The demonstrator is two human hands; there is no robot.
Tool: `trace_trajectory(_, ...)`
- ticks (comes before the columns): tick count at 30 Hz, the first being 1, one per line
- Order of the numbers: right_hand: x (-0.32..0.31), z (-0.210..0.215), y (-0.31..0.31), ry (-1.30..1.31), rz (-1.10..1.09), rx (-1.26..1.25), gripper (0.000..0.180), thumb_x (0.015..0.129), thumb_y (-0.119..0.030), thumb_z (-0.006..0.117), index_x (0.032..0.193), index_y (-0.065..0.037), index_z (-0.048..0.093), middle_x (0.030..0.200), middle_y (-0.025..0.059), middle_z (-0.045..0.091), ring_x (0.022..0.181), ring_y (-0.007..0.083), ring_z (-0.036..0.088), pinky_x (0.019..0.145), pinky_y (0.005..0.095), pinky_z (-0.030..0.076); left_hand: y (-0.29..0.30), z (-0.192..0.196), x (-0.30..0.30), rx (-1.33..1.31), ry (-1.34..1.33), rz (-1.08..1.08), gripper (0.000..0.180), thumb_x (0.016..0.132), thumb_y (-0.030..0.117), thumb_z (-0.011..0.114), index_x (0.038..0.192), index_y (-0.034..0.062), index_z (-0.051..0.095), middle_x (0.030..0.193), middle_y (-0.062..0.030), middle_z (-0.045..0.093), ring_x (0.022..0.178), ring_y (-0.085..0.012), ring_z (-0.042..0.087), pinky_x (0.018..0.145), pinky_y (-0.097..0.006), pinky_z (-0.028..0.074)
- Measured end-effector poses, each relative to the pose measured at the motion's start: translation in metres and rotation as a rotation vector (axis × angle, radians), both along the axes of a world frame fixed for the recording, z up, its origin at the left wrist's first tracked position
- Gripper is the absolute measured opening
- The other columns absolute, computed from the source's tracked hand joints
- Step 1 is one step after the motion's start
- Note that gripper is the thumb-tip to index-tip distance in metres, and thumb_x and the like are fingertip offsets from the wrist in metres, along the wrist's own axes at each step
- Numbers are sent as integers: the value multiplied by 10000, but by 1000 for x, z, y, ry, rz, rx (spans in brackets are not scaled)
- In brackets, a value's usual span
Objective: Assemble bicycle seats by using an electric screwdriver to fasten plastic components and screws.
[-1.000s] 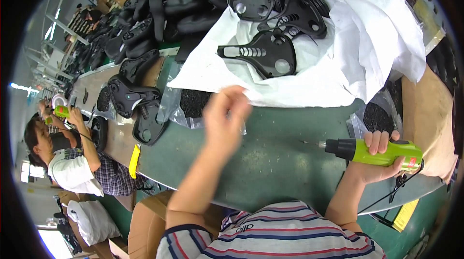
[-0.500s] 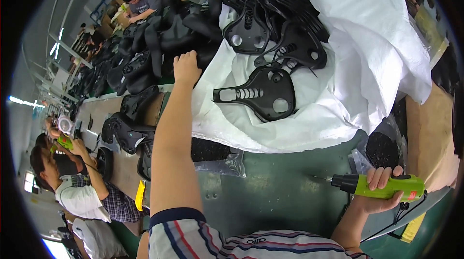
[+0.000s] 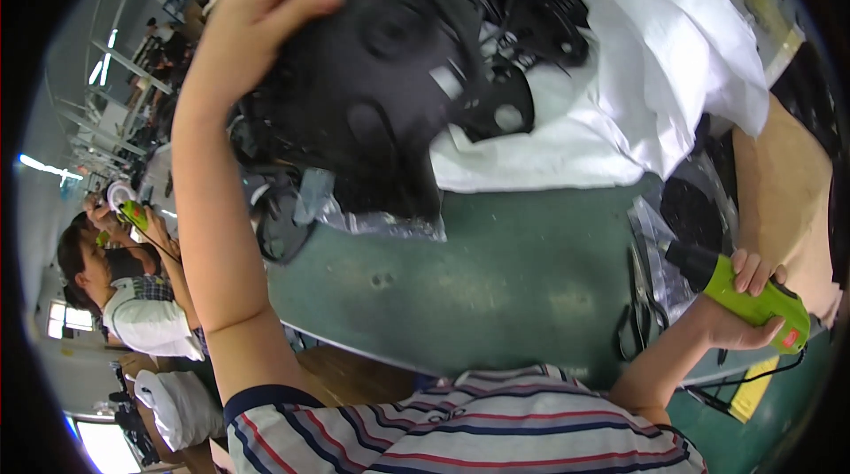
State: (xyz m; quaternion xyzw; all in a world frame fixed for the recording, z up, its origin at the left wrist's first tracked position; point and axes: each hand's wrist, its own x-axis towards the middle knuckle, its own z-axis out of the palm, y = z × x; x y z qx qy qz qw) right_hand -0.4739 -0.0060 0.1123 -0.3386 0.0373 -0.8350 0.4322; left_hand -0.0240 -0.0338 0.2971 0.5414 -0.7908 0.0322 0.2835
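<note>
My left hand (image 3: pixel 252 27) grips the rim of a large black bicycle saddle (image 3: pixel 354 76), smeared by motion, lifted over the table's far left. Its fingertips are hidden behind the saddle. On the right, my right hand (image 3: pixel 730 323) is wrapped round a green-and-black electric screwdriver (image 3: pixel 722 279), whose front end points up and left. Black plastic saddle base plates (image 3: pixel 544 31) lie heaped on a white woven sack (image 3: pixel 611 120). A nearer plate (image 3: pixel 509 107) is partly covered by the held saddle.
Black-handled scissors (image 3: pixel 639 319) lie beside a clear bag of small black parts (image 3: pixel 695 213). Another clear bag (image 3: pixel 381 222) sits under the saddle. Brown paper (image 3: pixel 779 182) stands at the right. At left, a co-worker (image 3: pixel 124 288) holds a green tool. The green table (image 3: pixel 496 270) curves nearby.
My left hand has brought a saddle from the pile at the far left toward me. My right hand has moved slightly right with the screwdriver, which now tilts upward. The view has shifted.
</note>
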Motion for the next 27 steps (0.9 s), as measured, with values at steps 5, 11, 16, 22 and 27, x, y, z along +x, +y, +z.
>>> trace_trajectory(5,-36,19,24,-18,-129,-74,490,671,-371,670,949,-26,461,655,27,416,592,143,385,629,294,303,-16,-119,-121,760,-44,-656,298,776,228,630,996,29,644,907,-163,649,801,-288,602,728,-328,457)
trace_trajectory(11,-63,28,45,-3,-87,-141,524,617,-382,696,937,-45,455,651,13,430,576,136,405,645,292,324,-1,-219,-221,890,-80,-833,280,796,257,596,982,60,665,896,-127,665,819,-282,616,758,-345,465)
trace_trajectory(16,-68,29,49,124,-95,-131,525,619,-428,684,928,-66,461,660,11,459,583,140,423,650,293,325,-67,-208,-145,340,140,-280,241,833,268,560,949,90,673,918,-124,655,854,-258,624,787,-351,474)
trace_trajectory(22,-47,26,40,96,36,-95,518,629,-442,674,935,-66,492,660,8,475,593,130,442,659,292,342,-98,-243,11,345,-480,212,744,700,365,708,1359,334,364,1397,-141,351,1244,-332,380,1002,-407,358)
trace_trajectory(27,-42,25,39,132,70,-87,511,653,-438,661,953,-53,511,662,8,472,597,138,441,662,302,343,-93,-259,6,531,-265,160,687,756,310,674,1359,370,351,1176,-181,524,1065,-343,534,884,-402,435)
